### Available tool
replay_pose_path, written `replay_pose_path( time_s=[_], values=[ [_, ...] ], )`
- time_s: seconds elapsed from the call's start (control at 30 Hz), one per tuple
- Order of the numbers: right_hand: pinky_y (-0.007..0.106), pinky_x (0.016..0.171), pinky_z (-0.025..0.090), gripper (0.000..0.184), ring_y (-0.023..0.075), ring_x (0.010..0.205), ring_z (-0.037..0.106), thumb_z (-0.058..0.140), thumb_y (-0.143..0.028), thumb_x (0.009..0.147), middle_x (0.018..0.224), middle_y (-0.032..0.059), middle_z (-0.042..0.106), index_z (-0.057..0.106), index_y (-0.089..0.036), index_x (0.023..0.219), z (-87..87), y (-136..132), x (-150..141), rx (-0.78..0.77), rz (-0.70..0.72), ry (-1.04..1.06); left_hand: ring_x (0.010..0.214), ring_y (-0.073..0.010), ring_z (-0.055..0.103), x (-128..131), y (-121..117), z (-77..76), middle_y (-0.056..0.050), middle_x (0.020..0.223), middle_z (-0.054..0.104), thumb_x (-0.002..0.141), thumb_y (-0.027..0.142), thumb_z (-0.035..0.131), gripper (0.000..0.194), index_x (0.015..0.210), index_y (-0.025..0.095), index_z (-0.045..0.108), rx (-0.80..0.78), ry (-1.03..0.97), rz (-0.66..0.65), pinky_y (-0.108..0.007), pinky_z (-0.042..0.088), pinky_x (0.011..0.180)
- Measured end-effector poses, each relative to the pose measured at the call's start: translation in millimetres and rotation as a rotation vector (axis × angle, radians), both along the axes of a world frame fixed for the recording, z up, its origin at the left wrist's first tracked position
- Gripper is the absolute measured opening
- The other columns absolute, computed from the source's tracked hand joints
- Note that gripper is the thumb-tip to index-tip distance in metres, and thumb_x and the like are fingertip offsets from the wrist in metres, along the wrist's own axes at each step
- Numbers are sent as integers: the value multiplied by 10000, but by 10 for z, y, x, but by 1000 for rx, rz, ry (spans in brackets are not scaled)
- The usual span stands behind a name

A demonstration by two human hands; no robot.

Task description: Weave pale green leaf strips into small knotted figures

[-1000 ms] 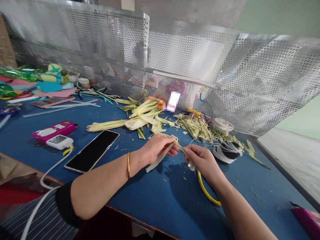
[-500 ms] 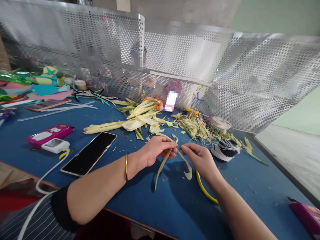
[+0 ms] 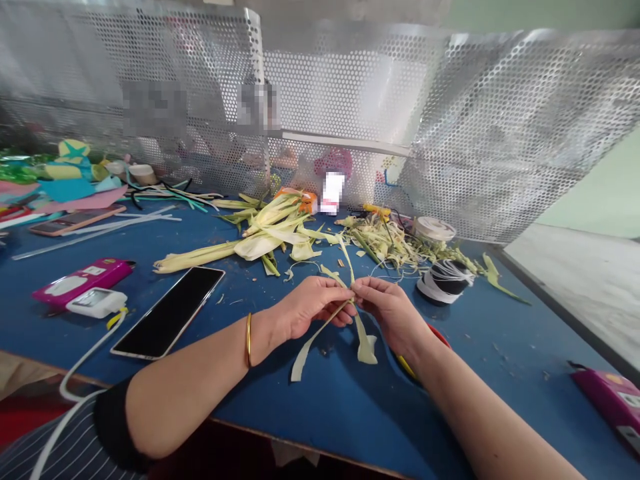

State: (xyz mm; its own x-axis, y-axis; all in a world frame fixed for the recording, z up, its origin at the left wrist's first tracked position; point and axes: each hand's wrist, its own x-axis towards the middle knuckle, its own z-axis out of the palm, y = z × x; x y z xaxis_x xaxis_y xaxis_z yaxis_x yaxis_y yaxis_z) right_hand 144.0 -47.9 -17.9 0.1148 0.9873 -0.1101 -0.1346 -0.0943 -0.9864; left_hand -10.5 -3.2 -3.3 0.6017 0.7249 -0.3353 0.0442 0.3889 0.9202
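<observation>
Pale green corn husk strips (image 3: 367, 345) cross between my two hands above the blue table. My left hand (image 3: 320, 303), with a gold bangle (image 3: 249, 340) at its wrist, pinches them near their crossing point. Fingertips of my right hand (image 3: 387, 303) meet there too, closed on the strips. Two ends hang below the hands and others stick up above. Just what lies between the fingertips is partly hidden. Beyond the hands lies a bunch of corn husks (image 3: 265, 243). A spool of white thread (image 3: 445, 283) stands right of my right hand, and a yellow-handled tool (image 3: 406, 367) is partly behind the right forearm.
A black-screened phone (image 3: 170, 312) and a magenta device (image 3: 83, 283) with a white cable lie at left. Husk scraps (image 3: 387, 240) and a white tape roll (image 3: 435, 229) sit farther back. A perforated metal screen (image 3: 345, 87) borders the table. Another magenta device (image 3: 607, 400) is at right.
My right hand has moved left and closed in on the strips beside my left hand. One strip end now points upward. The whole view has shifted slightly.
</observation>
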Motion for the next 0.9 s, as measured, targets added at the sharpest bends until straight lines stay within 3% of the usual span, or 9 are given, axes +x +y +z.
replay_pose_path(
  time_s=[0.3,0.47,0.9],
  values=[
    [299,661,374,273,125,618,471,797,-405,642,617,-20,559,645,-179,654,3,-5,6,27,-47,12,627,-151,685,-23,-5,44,-108,843,747,769,388,720,275,813,118,694,8,51,-76,-264,523,617],
    [308,676,386,270,140,641,493,777,-414,646,643,-7,575,641,-181,660,-2,-11,-15,24,-38,-20,604,-136,669,-17,-9,56,-108,796,740,753,337,732,230,750,113,682,18,64,-22,-245,508,605],
    [300,616,373,302,138,594,470,755,-458,651,609,-7,557,628,-184,648,-83,23,15,11,-88,-122,604,-140,657,-32,38,-4,-78,717,718,706,309,758,196,696,126,690,-15,68,-74,-257,510,611]
  ],
)
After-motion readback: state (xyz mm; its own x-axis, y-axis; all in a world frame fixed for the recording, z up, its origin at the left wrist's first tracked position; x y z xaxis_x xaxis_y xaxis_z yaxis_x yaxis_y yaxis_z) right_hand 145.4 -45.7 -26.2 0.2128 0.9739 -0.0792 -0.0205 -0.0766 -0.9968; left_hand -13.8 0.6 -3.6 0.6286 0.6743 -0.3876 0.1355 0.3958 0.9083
